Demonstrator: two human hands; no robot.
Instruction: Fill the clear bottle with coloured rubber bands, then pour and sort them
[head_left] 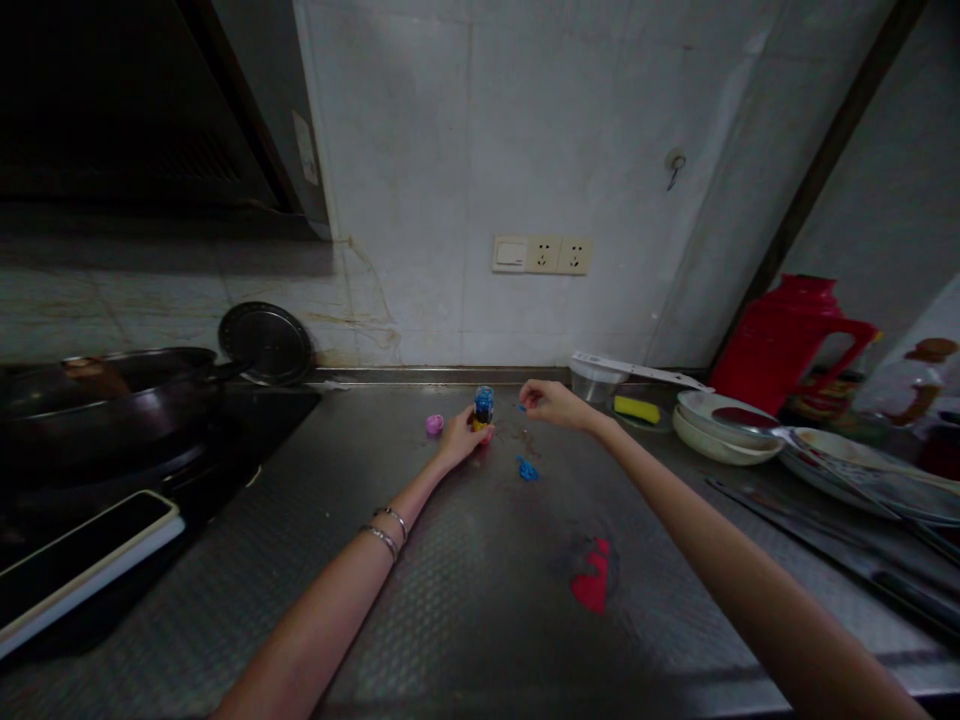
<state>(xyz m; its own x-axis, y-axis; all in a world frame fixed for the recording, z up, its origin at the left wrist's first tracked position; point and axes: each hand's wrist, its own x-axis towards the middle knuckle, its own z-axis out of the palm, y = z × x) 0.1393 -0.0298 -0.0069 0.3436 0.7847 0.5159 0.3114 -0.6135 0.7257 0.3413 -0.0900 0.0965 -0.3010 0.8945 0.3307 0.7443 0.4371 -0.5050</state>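
Observation:
My left hand is closed around the lower part of a small jar. The jar stands upright on the steel counter, blue at the top, with dark, yellow and red below. To the right of it, my right hand is raised a little with fingers pinched on a tiny blue piece; its material is too small to make out. A crumpled blue lump lies on the counter between the hands, nearer to me. Left of my left hand sits a small pink cap.
A red heart-shaped piece lies near the front. At right are a yellow sponge, stacked bowls, a red thermos and a plastic cup. At left are a wok and a phone-like slab.

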